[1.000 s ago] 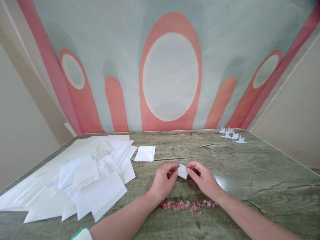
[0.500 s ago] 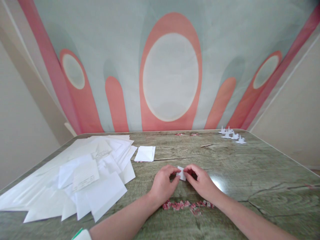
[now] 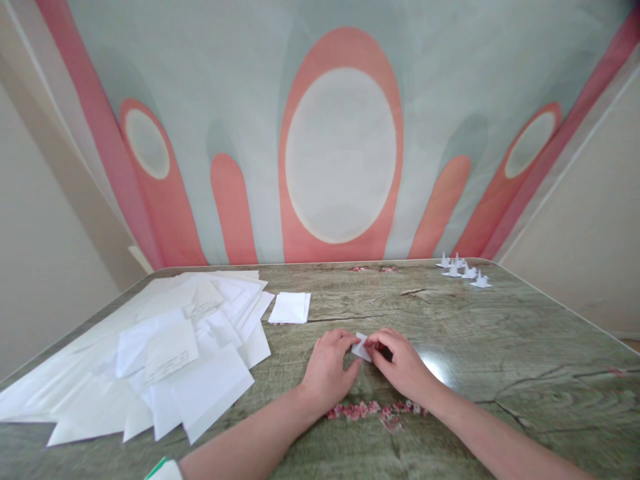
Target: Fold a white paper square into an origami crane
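White paper [image 3: 361, 351] is partly hidden by hands [image 3: 399, 360].

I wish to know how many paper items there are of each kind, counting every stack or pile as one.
Small folded figures: 5
Held paper piece: 1
Square paper stack: 1
Loose paper pile: 1
Total: 8

There are 2 hands [image 3: 326, 370], 1 folded paper [image 3: 361, 351], 5 paper figures [image 3: 481, 281], 1 paper stack [image 3: 290, 308] and 1 paper heap [image 3: 215, 383].
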The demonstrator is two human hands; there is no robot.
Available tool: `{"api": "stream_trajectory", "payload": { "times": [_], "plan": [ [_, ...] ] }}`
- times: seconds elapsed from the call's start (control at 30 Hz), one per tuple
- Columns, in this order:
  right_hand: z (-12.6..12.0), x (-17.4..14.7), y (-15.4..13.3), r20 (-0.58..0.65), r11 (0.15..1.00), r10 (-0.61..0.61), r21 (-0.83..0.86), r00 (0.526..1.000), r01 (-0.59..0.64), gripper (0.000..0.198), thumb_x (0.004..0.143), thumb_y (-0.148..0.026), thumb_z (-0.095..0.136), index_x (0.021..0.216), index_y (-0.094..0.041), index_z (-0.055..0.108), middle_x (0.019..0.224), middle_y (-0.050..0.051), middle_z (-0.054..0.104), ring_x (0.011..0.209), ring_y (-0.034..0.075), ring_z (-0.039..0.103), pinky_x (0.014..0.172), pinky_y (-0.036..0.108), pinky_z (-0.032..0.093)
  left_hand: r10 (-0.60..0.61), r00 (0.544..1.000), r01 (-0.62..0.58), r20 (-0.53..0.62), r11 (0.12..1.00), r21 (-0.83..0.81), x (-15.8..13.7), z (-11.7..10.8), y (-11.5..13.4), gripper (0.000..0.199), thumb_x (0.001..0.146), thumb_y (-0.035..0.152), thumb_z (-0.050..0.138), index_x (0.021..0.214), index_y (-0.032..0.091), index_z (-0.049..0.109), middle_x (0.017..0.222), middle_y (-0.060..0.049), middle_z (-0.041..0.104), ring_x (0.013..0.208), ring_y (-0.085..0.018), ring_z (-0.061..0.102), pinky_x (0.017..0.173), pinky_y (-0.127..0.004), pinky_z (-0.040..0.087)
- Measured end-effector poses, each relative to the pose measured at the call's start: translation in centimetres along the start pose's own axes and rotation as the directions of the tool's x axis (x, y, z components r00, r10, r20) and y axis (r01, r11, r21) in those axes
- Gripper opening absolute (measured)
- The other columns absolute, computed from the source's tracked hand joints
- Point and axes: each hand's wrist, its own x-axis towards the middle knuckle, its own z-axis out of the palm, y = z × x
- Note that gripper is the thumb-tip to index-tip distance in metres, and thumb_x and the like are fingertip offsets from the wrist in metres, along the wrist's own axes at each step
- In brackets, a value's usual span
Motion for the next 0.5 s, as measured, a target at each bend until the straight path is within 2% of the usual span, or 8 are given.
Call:
{"api": "stream_trajectory", "payload": {
  "times": [0.13,0.27,0.37,0.4,0.43,0.47,0.5],
  "plan": [
    [-0.2,-0.2,-0.1,0.017,0.997,-0.015,-0.074,1.000,0.016,0.015,0.081,-0.022,0.052,0.083,-0.024,0.067,0.078,0.002,0.057,0.080,0.019,0.053,0.074,0.033,0.039,0.002,1.000,-0.004,0.023,0.996,0.084,-0.2,-0.2,0.3,0.025,0.076,0.019,0.057,0.100,0.023,0.061,0.100,-0.004,0.056,0.096,-0.021,0.049,0.085,-0.036,0.040],
    [-1.2,-0.1,-0.5,0.030,0.992,0.016,-0.124,0.999,-0.012,0.019,0.082,-0.025,0.052,0.087,-0.027,0.070,0.070,0.002,0.054,0.074,0.019,0.052,0.070,0.033,0.039,0.040,0.997,-0.050,0.067,0.989,0.141,-0.3,-0.7,0.7,0.024,0.079,0.020,0.053,0.101,0.024,0.061,0.108,-0.003,0.056,0.101,-0.022,0.047,0.087,-0.037,0.039],
    [-1.6,-0.7,-1.8,0.055,0.999,-0.018,-0.041,0.998,0.020,0.025,0.084,-0.026,0.048,0.101,-0.027,0.066,0.069,0.001,0.054,0.072,0.018,0.052,0.068,0.033,0.041,0.071,0.991,-0.089,0.109,0.981,0.173,-0.3,-1.0,0.8,0.024,0.080,0.018,0.052,0.102,0.024,0.061,0.112,-0.002,0.057,0.104,-0.022,0.046,0.087,-0.037,0.038],
    [-1.3,-1.4,-2.4,0.136,0.996,-0.088,0.038,0.987,0.084,0.028,0.086,-0.026,0.045,0.107,-0.027,0.063,0.074,0.001,0.056,0.075,0.018,0.053,0.070,0.033,0.042,0.077,0.989,-0.100,0.128,0.978,0.185,-0.3,-1.0,0.9,0.024,0.080,0.018,0.052,0.101,0.024,0.061,0.111,-0.002,0.058,0.103,-0.022,0.047,0.086,-0.037,0.038],
    [-0.9,-2.3,-3.0,0.277,0.967,-0.242,0.150,0.930,0.207,0.029,0.087,-0.027,0.044,0.109,-0.030,0.061,0.080,0.001,0.058,0.078,0.018,0.054,0.071,0.034,0.043,0.081,0.986,-0.109,0.143,0.974,0.198,-0.2,-1.0,0.9,0.023,0.080,0.018,0.052,0.101,0.023,0.061,0.110,-0.002,0.059,0.102,-0.022,0.048,0.086,-0.037,0.039],
    [-0.2,-3.6,-3.6,0.429,0.904,-0.419,0.280,0.801,0.322,0.030,0.087,-0.030,0.044,0.113,-0.033,0.058,0.090,0.001,0.060,0.083,0.019,0.055,0.071,0.035,0.044,0.085,0.984,-0.117,0.154,0.970,0.211,-0.2,-1.1,0.9,0.023,0.081,0.019,0.052,0.102,0.023,0.061,0.109,-0.003,0.060,0.102,-0.022,0.048,0.086,-0.038,0.039],
    [0.7,-5.3,-4.1,0.490,0.870,-0.488,0.338,0.722,0.359,0.028,0.086,-0.033,0.046,0.110,-0.039,0.058,0.096,-0.001,0.060,0.086,0.019,0.055,0.070,0.035,0.046,0.091,0.983,-0.126,0.159,0.967,0.223,-0.2,-1.1,0.9,0.023,0.082,0.020,0.051,0.103,0.022,0.061,0.108,-0.003,0.061,0.101,-0.023,0.048,0.086,-0.038,0.039]
  ]
}}
